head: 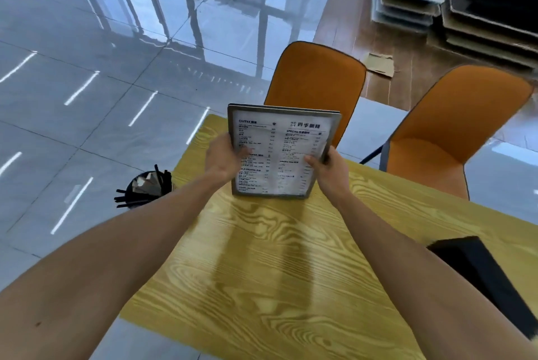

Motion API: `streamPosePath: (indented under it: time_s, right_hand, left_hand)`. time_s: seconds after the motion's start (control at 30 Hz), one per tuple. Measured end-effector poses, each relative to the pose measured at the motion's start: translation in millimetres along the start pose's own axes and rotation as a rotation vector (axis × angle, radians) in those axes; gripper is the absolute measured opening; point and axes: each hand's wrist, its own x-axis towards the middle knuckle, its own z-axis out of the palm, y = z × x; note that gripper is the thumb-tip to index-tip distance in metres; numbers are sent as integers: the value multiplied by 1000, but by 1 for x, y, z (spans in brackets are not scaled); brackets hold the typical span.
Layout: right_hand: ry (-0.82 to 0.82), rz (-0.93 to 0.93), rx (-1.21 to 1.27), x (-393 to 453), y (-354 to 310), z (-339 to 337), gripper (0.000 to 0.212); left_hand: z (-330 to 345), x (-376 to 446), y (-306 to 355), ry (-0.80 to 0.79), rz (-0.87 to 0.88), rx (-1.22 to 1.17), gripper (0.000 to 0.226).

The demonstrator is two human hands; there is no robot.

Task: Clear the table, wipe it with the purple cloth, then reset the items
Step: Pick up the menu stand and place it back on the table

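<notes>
Here both hands hold a framed menu [281,152] upright near the far edge of the yellow wood-grain worktop [262,266]. The left hand [222,160] has its grip clamped on the menu's left edge, thumb lying across the printed face and the fingers hidden behind the frame. The right hand [327,168] has its grip clamped on the right edge lower down, thumb on the front and fingers wrapped round the back. The menu's bottom edge is at the worktop surface; whether it actually rests there or hangs just above cannot be told. The sheet faces the camera and leans slightly back, with dark print in two columns inside a grey frame.

A black, flat-topped object [480,281] lies at the right edge of the worktop, partly cut off by the right forearm. Off the worktop to the left, a round black container [148,185] stands on the grey tiled floor [72,97], holding black straws and some folded paper. Two orange chairs [316,80] stand beyond the far edge, one right behind the menu, the other further right. Stacked cardboard [407,7] lies on a wooden floor at top right.
</notes>
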Motion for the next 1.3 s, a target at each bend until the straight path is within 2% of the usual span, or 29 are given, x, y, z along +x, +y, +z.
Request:
streamPosePath:
  time_s: [0.27,0.47,0.6,0.97,1.3]
  right_hand:
    - [180,103,20,-73,47,-96,31]
    - [258,155,99,-122,86,-151,25]
    - [309,174,58,-147,105,-180,28]
    - [365,215,59,-170,142,-233,26]
    - [374,270,19,-154,156,-256,20]
  left_hand:
    - [70,-67,43,-136,78,-90,24]
    - [121,-113,62,-225,132,-95,26]
    - [149,-136,74,-265,150,-88,26]
    - [205,-166,100,-336,201,-60,26]
    - [231,-163,114,-314,254,-7,25]
